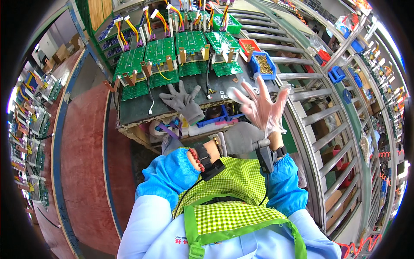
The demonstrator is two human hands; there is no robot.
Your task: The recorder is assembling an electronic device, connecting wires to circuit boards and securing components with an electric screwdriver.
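Note:
My left hand (242, 139) wears a grey knit glove and reaches across to my right wrist. Its fingers are closed at the cuff of the clear plastic glove (276, 125) that covers my right hand. With fingers spread wide, my right hand (264, 105) is held up in front of the bench edge and holds nothing. An unworn grey glove (182, 100) lies limp over the bench's front edge, left of my hands. Behind it, several green circuit boards (159, 52) stand in stacked rows with upright cables.
On the dark bench top (133, 110) lie a white-ended cable and small washers. A blue bin (263, 65) of brass-coloured parts and a red bin (249, 47) sit at its right corner. A roller conveyor (317, 116) runs along my right. A reddish panel (84, 142) is at left.

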